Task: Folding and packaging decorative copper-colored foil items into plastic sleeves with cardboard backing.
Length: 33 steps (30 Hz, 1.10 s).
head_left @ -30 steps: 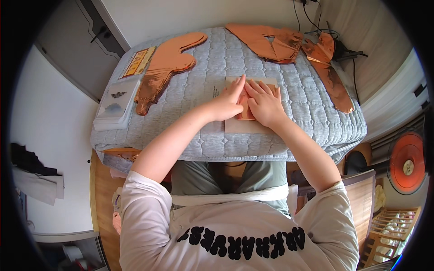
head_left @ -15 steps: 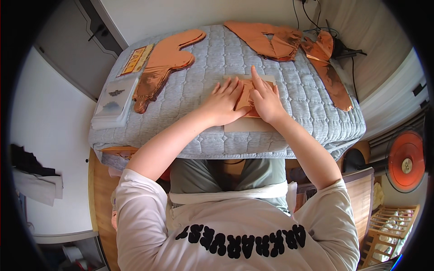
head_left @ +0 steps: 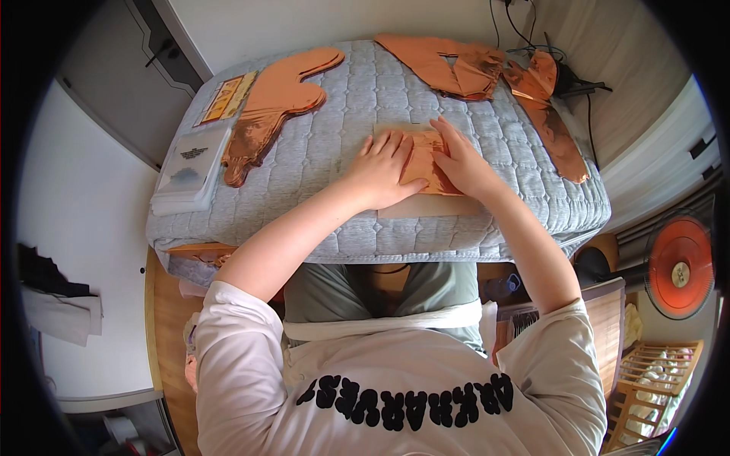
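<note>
A folded piece of shiny copper foil (head_left: pixel 423 163) lies near the front of a table covered by a grey quilted pad (head_left: pixel 357 99). My left hand (head_left: pixel 382 171) lies flat on the foil's left part, fingers spread and pointing away from me. My right hand (head_left: pixel 464 161) presses on the foil's right part, fingers stretched toward the far edge. Both palms are down on the foil. A pale strip (head_left: pixel 430 205) shows under the foil by my wrists.
Flat copper foil shapes (head_left: pixel 275 102) lie at the far left, beside a clear plastic packet (head_left: pixel 190 163) and a small yellow card (head_left: pixel 228 97). More crumpled copper foil (head_left: pixel 487 68) spreads across the far right. A red fan (head_left: pixel 679 266) stands at the right.
Both hands have slid farther away from me over the foil and now lie flatter on it. The camera view has shifted slightly.
</note>
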Available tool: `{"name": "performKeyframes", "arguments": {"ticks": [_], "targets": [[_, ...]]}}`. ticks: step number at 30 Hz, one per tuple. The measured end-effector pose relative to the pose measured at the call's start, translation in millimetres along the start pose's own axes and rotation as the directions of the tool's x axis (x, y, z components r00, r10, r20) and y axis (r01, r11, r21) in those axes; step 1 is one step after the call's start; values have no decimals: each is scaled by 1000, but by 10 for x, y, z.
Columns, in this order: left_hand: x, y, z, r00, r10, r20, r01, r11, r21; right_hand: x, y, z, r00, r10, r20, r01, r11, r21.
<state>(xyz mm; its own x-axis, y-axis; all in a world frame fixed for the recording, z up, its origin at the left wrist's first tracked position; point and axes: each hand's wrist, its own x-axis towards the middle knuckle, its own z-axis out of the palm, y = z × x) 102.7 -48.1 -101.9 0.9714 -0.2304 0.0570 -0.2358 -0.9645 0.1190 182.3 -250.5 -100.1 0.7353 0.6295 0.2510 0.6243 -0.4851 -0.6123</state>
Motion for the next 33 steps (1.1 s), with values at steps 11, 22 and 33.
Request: {"name": "performKeyframes", "arguments": {"ticks": [11, 22, 33], "targets": [[-13, -33, 22, 1000, -3, -1, 3, 998, 70, -173, 71, -416, 940, -18, 341, 164, 899, -405], [-17, -52, 39, 1000, 25, -17, -25, 1000, 0, -202, 221, -512, 926, -136, 353, 225, 948, -224], [-6, -109, 34, 999, 49, -2, -49, 997, -56, -202, 67, -646, 882, -21, 472, 223, 899, -376]]}}
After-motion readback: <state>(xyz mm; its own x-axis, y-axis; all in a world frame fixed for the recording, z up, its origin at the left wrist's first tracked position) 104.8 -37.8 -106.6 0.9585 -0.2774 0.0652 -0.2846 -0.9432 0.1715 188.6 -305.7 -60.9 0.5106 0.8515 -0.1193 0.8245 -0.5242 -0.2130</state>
